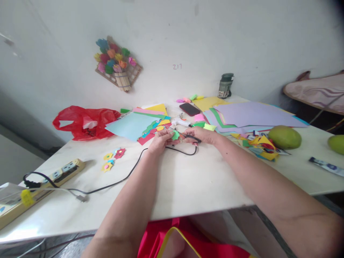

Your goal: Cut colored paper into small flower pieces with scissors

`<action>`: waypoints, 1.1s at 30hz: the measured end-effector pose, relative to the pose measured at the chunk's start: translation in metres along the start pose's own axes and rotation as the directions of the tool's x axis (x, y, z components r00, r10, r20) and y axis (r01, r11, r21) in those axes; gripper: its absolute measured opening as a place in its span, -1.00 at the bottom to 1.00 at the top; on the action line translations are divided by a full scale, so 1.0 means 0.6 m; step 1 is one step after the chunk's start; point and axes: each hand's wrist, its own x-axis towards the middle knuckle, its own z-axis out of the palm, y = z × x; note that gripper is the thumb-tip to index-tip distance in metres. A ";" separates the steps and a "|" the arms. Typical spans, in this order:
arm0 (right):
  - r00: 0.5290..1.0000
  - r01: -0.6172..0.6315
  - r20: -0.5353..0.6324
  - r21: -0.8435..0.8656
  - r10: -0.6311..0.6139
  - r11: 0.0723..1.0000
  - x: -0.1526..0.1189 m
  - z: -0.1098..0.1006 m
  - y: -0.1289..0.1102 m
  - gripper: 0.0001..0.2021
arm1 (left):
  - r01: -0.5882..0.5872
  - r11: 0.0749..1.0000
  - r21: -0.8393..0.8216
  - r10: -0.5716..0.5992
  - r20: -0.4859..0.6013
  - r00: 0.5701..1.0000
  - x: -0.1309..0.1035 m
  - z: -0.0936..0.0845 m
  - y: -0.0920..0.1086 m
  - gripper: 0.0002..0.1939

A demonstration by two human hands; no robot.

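Near the middle of the table, my left hand (160, 140) pinches a small green paper piece (175, 135). My right hand (202, 135) is closed on scissors (192, 138) with dark handles, their blades pointing left toward the green paper. Just behind the hands lie a white glue gun (181, 122) and coloured paper cut-outs (160, 128). A black cable (182, 152) loops on the table in front of my fingers.
Left are a red plastic bag (100, 122), paper flowers (109, 166) and a power strip (68, 172). Purple sheets (255, 114), a phone (189, 109), paper scraps (266, 148), a green fruit (285, 137) and a tube (326, 166) are right. A bottle (225, 86) stands by the wall.
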 end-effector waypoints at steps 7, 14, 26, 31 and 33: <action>1.000 0.019 0.007 -0.010 -0.019 1.000 0.005 -0.003 0.010 -0.68 | 0.012 1.000 0.029 -0.011 -0.016 1.000 0.000 0.000 0.001 -0.70; 1.000 0.007 -0.001 -0.038 -0.007 0.999 0.004 -0.003 0.005 -0.65 | 0.013 0.999 0.042 -0.012 -0.025 1.000 0.000 -0.001 0.001 -0.70; 0.987 0.020 -0.160 0.122 0.000 0.992 -0.002 0.002 -0.009 -0.61 | -0.010 0.998 0.055 0.014 -0.071 0.997 0.001 -0.002 0.000 -0.62; 0.947 0.046 -0.320 0.266 0.043 0.963 0.001 0.010 -0.013 -0.55 | -0.005 0.998 0.068 0.010 -0.067 0.998 -0.002 0.001 0.004 -0.59; 0.936 0.078 -0.349 0.314 0.038 0.946 0.003 0.015 -0.014 -0.55 | 0.000 0.997 0.081 0.005 -0.067 0.998 -0.003 0.003 0.005 -0.59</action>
